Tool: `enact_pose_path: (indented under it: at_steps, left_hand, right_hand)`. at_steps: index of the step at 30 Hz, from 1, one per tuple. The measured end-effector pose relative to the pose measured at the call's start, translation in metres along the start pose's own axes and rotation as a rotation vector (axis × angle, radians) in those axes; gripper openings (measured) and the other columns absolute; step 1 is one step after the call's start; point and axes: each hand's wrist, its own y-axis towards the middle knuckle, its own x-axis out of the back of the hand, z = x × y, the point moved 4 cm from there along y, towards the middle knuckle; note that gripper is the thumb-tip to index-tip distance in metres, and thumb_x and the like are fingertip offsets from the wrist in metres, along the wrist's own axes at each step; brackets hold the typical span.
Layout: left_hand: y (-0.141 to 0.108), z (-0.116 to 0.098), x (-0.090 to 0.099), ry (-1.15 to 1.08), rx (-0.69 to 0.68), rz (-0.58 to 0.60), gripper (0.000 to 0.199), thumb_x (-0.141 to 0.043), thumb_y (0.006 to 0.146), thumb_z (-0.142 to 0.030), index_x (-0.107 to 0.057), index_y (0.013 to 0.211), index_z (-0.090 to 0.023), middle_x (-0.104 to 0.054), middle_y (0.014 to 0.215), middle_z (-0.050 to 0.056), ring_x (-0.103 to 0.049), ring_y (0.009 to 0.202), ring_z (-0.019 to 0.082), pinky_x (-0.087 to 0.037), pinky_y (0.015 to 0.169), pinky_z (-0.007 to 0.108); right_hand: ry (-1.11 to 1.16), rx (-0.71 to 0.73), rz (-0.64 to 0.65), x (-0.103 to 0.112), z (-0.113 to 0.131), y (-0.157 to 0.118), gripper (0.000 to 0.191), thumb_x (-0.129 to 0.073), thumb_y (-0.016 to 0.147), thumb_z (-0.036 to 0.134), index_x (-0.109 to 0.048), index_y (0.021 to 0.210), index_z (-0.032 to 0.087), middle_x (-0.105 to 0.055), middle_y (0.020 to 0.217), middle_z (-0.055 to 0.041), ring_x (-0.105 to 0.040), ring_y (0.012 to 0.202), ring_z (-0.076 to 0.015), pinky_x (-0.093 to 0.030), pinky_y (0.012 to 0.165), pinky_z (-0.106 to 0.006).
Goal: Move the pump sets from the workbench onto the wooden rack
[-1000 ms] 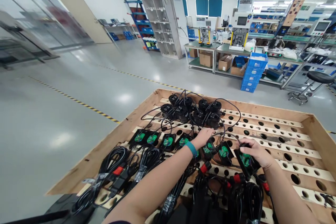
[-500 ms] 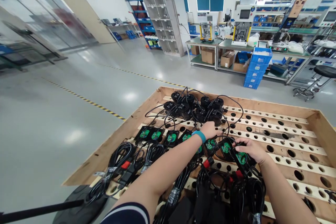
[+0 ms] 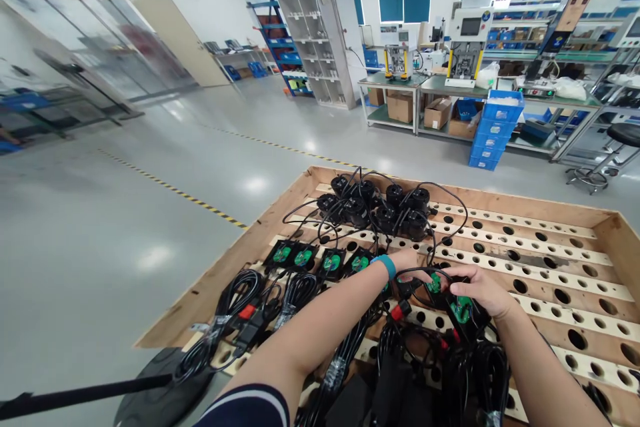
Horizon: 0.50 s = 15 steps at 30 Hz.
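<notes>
My left hand (image 3: 411, 264), with a teal band at the wrist, reaches over the row of black housings with green circuit boards. Its fingers bend down beside a black cable (image 3: 425, 269) and a housing; their tips are partly hidden, so what they grip cannot be made out. My right hand (image 3: 481, 288) has thumb and fingers closed at the edge of a black housing with a green circuit board (image 3: 435, 282). Just below its thumb lies another circuit board housing (image 3: 461, 310). Further left in the row sit more housings, such as this circuit board (image 3: 331, 262).
A shallow wooden crate (image 3: 545, 205) with perforated slats holds everything. Black cylindrical motors (image 3: 357, 211) stand at its far side. Bundled black cables (image 3: 240, 293) and red-tipped connectors (image 3: 400, 310) lie nearer. Beyond stand stacked blue bins (image 3: 493, 130) and workbenches (image 3: 393, 83).
My left hand has moved down and right, from near the cables by the motors to the housings beside my right hand. My right hand stays about the same place. The camera view shifted slightly.
</notes>
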Motion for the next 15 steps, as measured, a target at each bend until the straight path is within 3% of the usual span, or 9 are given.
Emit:
enact_pose_path:
  at_steps: [3, 5, 8, 12, 15]
  left_hand:
    - [-0.007, -0.004, -0.013, -0.160, -0.087, 0.136, 0.046, -0.076, 0.069, -0.060, -0.065, 0.053, -0.018, -0.054, 0.045, 0.000, -0.045, 0.042, 0.014, -0.036, 0.048, 0.028]
    - [-0.012, -0.007, -0.018, -0.274, -0.171, 0.111, 0.044, -0.078, 0.068, -0.057, -0.064, 0.055, -0.018, -0.051, 0.044, -0.002, -0.042, 0.040, 0.012, -0.031, 0.045, 0.026]
    - [-0.019, -0.008, -0.006, -0.624, -0.294, -0.140, 0.038, -0.070, 0.080, -0.053, -0.065, 0.071, -0.017, -0.054, 0.051, -0.005, -0.039, 0.041, 0.007, -0.028, 0.043, 0.021]
    - [-0.024, 0.013, 0.035, -0.862, -0.177, -0.658, 0.024, -0.057, 0.094, -0.040, -0.059, 0.086, -0.017, -0.059, 0.060, -0.004, -0.046, 0.042, 0.006, -0.032, 0.042, 0.017]
    - [-0.018, 0.023, 0.055, -0.871, -0.082, -0.746, 0.014, -0.051, 0.097, -0.031, -0.054, 0.093, -0.019, -0.056, 0.056, -0.005, -0.051, 0.039, 0.009, -0.037, 0.042, 0.019]
  right_hand:
    - [-0.010, 0.019, -0.015, 0.001, 0.005, -0.003, 0.037, -0.082, 0.081, 0.039, -0.077, 0.113, 0.022, -0.072, 0.098, -0.0053, -0.062, 0.091, -0.0184, -0.046, 0.089, -0.033]
    - [-0.038, 0.021, -0.026, 0.002, 0.009, -0.006, 0.035, -0.082, 0.079, 0.040, -0.078, 0.108, 0.021, -0.072, 0.097, -0.0059, -0.063, 0.092, -0.0194, -0.047, 0.088, -0.033]
    - [-0.116, -0.045, -0.054, 0.006, 0.008, -0.009, 0.035, -0.085, 0.075, 0.043, -0.079, 0.100, 0.019, -0.073, 0.098, -0.0076, -0.064, 0.093, -0.0216, -0.049, 0.087, -0.034]
    - [-0.313, -0.145, -0.087, 0.006, -0.010, 0.000, 0.038, -0.078, 0.078, 0.052, -0.078, 0.088, 0.016, -0.070, 0.085, -0.0055, -0.059, 0.080, -0.0193, -0.046, 0.076, -0.031]
    - [-0.556, -0.211, -0.129, 0.004, -0.029, 0.011, 0.035, -0.070, 0.080, 0.050, -0.073, 0.077, 0.016, -0.063, 0.073, -0.0019, -0.054, 0.071, -0.0169, -0.040, 0.067, -0.029]
